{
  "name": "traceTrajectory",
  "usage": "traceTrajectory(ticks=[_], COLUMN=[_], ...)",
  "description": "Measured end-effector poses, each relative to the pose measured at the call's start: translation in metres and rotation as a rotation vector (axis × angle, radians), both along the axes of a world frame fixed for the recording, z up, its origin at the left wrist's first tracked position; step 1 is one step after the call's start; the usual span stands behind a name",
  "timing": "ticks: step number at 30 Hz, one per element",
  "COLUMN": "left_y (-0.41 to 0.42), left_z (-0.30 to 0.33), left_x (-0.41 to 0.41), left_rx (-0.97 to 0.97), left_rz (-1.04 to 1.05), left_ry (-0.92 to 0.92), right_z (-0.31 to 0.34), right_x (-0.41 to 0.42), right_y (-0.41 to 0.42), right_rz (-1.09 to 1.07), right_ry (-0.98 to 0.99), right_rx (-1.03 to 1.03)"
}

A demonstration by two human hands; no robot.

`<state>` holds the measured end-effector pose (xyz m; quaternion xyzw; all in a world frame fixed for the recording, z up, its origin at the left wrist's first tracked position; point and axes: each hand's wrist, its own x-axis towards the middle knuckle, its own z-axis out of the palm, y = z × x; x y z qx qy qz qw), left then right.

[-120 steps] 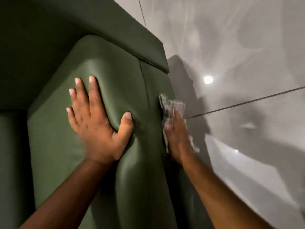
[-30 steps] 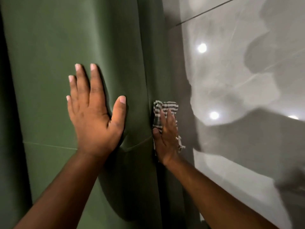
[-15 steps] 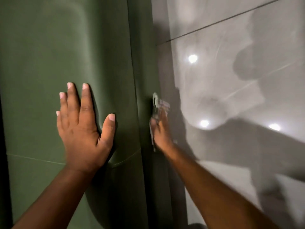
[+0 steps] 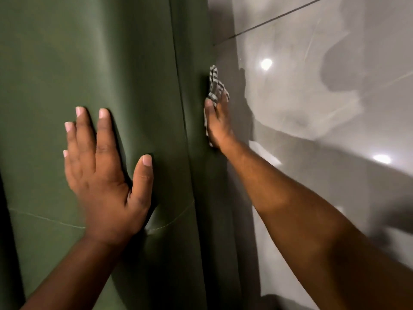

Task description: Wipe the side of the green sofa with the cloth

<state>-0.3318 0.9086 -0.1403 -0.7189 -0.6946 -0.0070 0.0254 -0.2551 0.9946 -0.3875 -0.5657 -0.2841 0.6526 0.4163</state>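
The left hand [image 4: 105,175] lies flat and open on the green sofa [image 4: 134,63], likely bracing it. The right hand [image 4: 218,124] presses the striped cloth [image 4: 215,85] against the sofa's side, fingers flat rather than clenched, spreading pressure for wiping.

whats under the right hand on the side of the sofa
The striped cloth, pressed against the green sofa side by the right hand. Only its upper part and an edge show; the rest is covered by the palm.

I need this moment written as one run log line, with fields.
step: wiping sofa side | left hand: flat on green sofa | right hand: presses striped cloth on side | floor: glossy
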Motion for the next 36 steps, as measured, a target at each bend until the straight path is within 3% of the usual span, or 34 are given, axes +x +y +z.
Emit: traceTrajectory(ticks=[3,6,10,13,17,22,25,31,36], left_y=[0.001,0.000,-0.001,0.002,-0.003,0.000,0.001,0.017,0.127], left_z=[0.000,-0.001,-0.006,-0.008,-0.007,-0.002,0.000,0.017,0.027], left_x=[0.001,-0.001,-0.015,-0.022,-0.011,0.002,0.003,0.004,0.013], left_rx=[0.001,0.009,-0.039,-0.094,-0.012,0.031,-0.004,-0.154,-0.254], left_rz=[0.001,-0.003,-0.012,-0.007,-0.019,-0.018,0.021,0.010,-0.032], left_ry=[-0.007,-0.009,-0.081,-0.136,-0.063,0.016,0.009,-0.021,-0.031], right_z=[0.018,0.059,0.091,0.079,0.062,0.062,0.065,0.072,0.068], right_x=[0.002,-0.007,-0.013,-0.013,-0.011,-0.003,0.001,-0.006,-0.006], right_y=[-0.012,-0.083,-0.157,-0.140,-0.080,-0.032,-0.042,-0.138,-0.109], right_rz=[-0.022,0.009,0.084,0.133,0.136,0.110,0.099,0.151,0.174], right_ry=[-0.058,-0.197,-0.146,-0.198,-0.275,-0.224,-0.199,-0.239,-0.233], right_rx=[0.031,0.248,0.199,0.169,0.238,0.197,0.208,0.233,0.224])
